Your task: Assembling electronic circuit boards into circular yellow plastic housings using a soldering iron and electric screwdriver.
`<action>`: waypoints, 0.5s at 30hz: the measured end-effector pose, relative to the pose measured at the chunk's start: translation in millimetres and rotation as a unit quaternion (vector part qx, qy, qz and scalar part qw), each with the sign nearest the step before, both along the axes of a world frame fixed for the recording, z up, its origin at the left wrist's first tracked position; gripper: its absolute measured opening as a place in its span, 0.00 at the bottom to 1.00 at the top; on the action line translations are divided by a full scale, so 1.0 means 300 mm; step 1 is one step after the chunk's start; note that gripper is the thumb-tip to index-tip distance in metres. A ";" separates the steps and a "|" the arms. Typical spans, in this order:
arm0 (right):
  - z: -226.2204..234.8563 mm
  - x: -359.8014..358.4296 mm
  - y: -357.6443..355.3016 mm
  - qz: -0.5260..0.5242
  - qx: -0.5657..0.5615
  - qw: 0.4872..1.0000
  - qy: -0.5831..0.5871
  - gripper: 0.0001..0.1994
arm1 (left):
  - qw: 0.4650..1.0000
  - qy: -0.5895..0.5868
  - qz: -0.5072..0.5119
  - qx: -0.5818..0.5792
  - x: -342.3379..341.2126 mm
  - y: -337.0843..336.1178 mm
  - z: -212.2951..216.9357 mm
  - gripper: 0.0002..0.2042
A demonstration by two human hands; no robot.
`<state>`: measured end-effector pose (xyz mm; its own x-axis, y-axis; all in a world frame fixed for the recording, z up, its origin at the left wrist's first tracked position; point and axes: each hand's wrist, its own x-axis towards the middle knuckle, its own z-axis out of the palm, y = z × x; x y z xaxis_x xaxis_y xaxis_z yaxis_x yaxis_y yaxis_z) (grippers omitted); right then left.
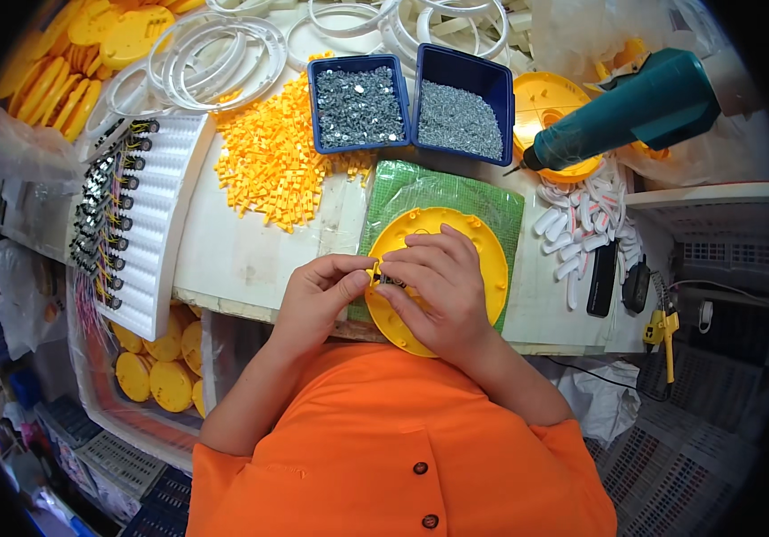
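Left hand [317, 291] curled, thumb and forefinger pinched on a small yellow clip [373, 271] at the near-left rim of a round yellow disc [483, 251]. Right hand [433, 282] laid over the disc's middle, fingers bent and pressing on a small dark part [393, 281] just beside the clip; hard to tell from here, under the fingers, whether that part is gripped or only steadied. Disc flat on a green mat [483, 199] wrapped in clear film, at the near edge of a white table [241, 251]. Beyond the mat, two blue trays side by side and touching: the left tray [357, 64] with coarser grey screws, the right tray [474, 70] with finer ones. Left of the trays, a loose heap of small yellow pieces [268, 152] spread on the table. Further left, a white ribbed rack [165, 224] with a row of dark wired components [111, 215] along its left edge. At far right, a teal power screwdriver [626, 112] lying across another yellow disc [545, 98], tip pointing toward the right tray. Below it, a pile of white plastic tubes [581, 228]. Along the far edge, white rings [223, 54], and stacked yellow discs [62, 80] at far left.
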<state>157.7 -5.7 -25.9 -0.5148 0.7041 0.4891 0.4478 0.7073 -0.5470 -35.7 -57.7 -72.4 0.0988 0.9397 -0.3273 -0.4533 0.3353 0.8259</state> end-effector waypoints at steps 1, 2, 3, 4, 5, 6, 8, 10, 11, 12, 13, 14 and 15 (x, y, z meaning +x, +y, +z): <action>0.001 0.000 0.000 0.000 -0.001 1.000 0.000 0.13 | 1.000 0.000 0.000 -0.001 0.001 -0.002 -0.003 0.11; 0.003 0.000 0.000 -0.004 0.000 1.000 -0.006 0.13 | 1.000 -0.001 0.002 0.003 0.002 -0.004 -0.005 0.11; 0.003 0.000 0.000 -0.008 0.000 1.000 -0.012 0.13 | 1.000 -0.003 0.004 0.007 0.004 -0.006 -0.007 0.11; 0.002 0.000 0.000 -0.008 0.000 1.000 -0.013 0.13 | 1.000 -0.003 0.005 0.007 0.005 -0.006 -0.008 0.11; 0.000 -0.001 0.000 -0.008 -0.004 1.000 -0.008 0.13 | 1.000 -0.004 0.007 0.006 0.006 -0.007 -0.007 0.11; -0.002 -0.001 0.000 -0.008 -0.008 1.000 -0.004 0.13 | 1.000 -0.005 0.008 0.006 0.008 -0.007 -0.006 0.11; -0.013 -0.001 0.000 -0.005 -0.011 1.000 0.006 0.13 | 1.000 0.013 0.008 0.011 0.014 -0.010 0.003 0.10; -0.019 -0.001 0.000 -0.001 -0.014 1.000 0.016 0.13 | 0.999 0.031 0.009 0.017 0.023 -0.017 0.009 0.10; -0.020 -0.001 0.001 0.004 -0.017 1.000 0.017 0.13 | 0.999 0.026 0.018 0.013 0.029 -0.020 0.011 0.10; -0.019 -0.001 0.004 0.010 -0.021 1.000 0.018 0.13 | 0.999 0.021 0.028 0.010 0.033 -0.022 0.013 0.09; -0.017 0.001 0.008 0.012 -0.021 1.000 0.018 0.13 | 0.999 0.021 0.029 0.010 0.036 -0.022 0.016 0.09; -0.012 0.005 0.013 0.013 -0.029 0.999 0.006 0.15 | 0.987 0.123 0.047 0.096 0.039 -0.019 0.020 0.11; -0.009 0.009 0.017 0.013 -0.037 0.999 -0.006 0.17 | 0.956 0.223 0.062 0.180 0.040 -0.013 0.022 0.12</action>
<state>160.4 -0.5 -28.5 -0.5394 0.7240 0.4301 0.4367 0.6772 -0.5922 -23.8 -61.5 -65.8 -0.0941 0.9949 0.0366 -0.0473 -0.0412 0.9980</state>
